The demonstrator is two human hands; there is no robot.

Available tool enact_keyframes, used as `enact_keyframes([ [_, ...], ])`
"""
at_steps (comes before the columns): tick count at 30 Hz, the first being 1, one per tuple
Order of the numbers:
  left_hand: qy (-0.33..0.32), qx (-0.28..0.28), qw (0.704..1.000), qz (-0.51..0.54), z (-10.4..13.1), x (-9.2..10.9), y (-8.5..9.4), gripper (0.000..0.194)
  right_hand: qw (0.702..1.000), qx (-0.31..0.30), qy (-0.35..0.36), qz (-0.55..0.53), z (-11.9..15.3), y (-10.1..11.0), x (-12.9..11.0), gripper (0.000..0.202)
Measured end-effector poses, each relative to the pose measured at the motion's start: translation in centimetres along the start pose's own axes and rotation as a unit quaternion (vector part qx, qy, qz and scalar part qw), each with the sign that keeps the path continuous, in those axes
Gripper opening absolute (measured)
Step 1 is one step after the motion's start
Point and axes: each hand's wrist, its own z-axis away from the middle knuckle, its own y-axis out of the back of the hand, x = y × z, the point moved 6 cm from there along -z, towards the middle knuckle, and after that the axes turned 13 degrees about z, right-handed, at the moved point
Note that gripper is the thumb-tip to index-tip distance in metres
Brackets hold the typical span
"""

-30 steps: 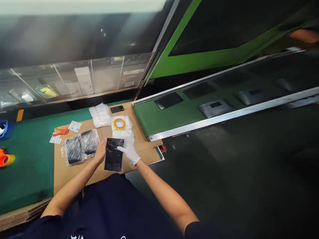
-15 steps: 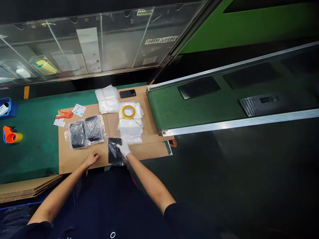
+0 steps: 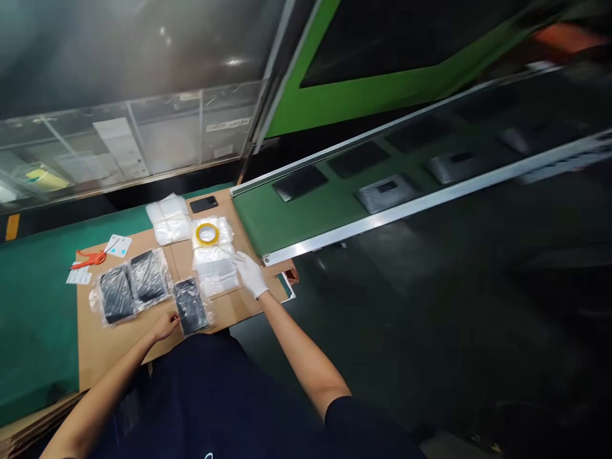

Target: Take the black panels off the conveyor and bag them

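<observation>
A black flat panel in a clear plastic bag (image 3: 191,306) lies near the front edge of the cardboard. My bare left hand (image 3: 166,326) is at its left edge with curled fingers; whether they grip the bag cannot be made out. My right hand (image 3: 251,275), in a white glove, is off the panel, its fingers stretched out at the right edge of a stack of clear plastic bags (image 3: 217,277). A roll of yellow tape (image 3: 207,234) rests on that stack. Two more bagged black panels (image 3: 148,277) lie to the left.
Right of the cardboard (image 3: 143,338), a green conveyor belt (image 3: 253,220) carries several dark panels (image 3: 300,183). Another bag bundle (image 3: 169,218), a phone (image 3: 203,204), an orange-handled tool (image 3: 90,259) and label sheets (image 3: 118,245) lie on the bench. Clear bins (image 3: 162,140) stand behind.
The view has swung right. My right hand has let go of the bagged panel and moved right to the plastic bags. My left hand has come up to the panel's left edge.
</observation>
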Motion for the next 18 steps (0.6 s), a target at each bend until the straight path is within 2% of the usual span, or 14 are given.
enact_keyframes([
  [4,-0.018,-0.02,0.998,-0.06,-0.9,2.2,-2.3,0.034,0.991,0.094,0.044,-0.087,-5.7,9.7,-4.9,0.049],
  [6,-0.019,-0.018,0.996,-0.086,-1.2,2.7,-3.2,0.036,0.977,0.145,0.03,-0.156,-8.6,14.0,-6.5,0.052],
  [8,-0.017,-0.009,0.995,-0.101,-1.3,2.8,-3.9,0.039,0.965,0.174,0.006,-0.197,-11.3,17.3,-7.5,0.05],
  [12,-0.011,0.022,0.996,-0.084,-0.3,2.1,-4.9,0.042,0.962,0.175,-0.024,-0.206,-15.7,21.4,-8.3,0.04],
  [15,0.01,0.058,0.996,-0.072,1.2,0.5,-5.4,0.041,0.962,0.175,-0.041,-0.203,-18.1,23.0,-8.6,0.036],
  [18,0.04,0.084,0.992,-0.081,2.8,-1.6,-6.1,0.037,0.961,0.186,-0.057,-0.197,-20.1,23.8,-9.0,0.034],
])
